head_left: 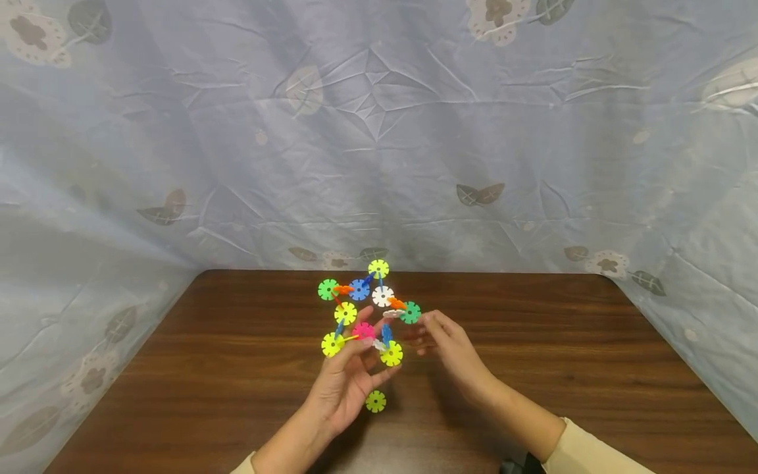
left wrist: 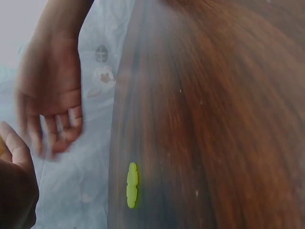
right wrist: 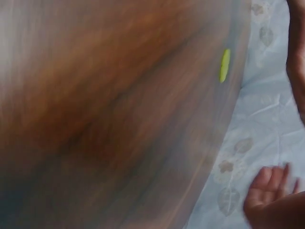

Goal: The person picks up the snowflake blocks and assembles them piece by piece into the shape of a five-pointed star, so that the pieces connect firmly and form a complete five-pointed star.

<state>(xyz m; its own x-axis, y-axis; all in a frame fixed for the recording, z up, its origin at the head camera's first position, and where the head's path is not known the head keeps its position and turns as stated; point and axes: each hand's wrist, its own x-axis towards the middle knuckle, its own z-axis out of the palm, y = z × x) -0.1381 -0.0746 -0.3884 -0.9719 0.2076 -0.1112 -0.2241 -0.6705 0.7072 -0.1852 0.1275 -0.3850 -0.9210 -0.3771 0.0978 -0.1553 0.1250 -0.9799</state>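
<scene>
A ring of slotted plastic snowflake discs, joined edge to edge in yellow, green, blue, orange, white and pink, is held above the table. My left hand pinches it at the pink disc, thumb in front and fingers behind. My right hand is beside the teal disc at the ring's right; its fingers look loose, blurred in the left wrist view. One loose yellow disc lies below the left hand, seen edge-on in both wrist views. The ring is almost wholly outside the wrist views.
The dark brown wooden table has rounded far corners. Pale grey-blue cloth with leaf and flower prints hangs behind it and along both sides. Something black shows near the right sleeve at the bottom edge.
</scene>
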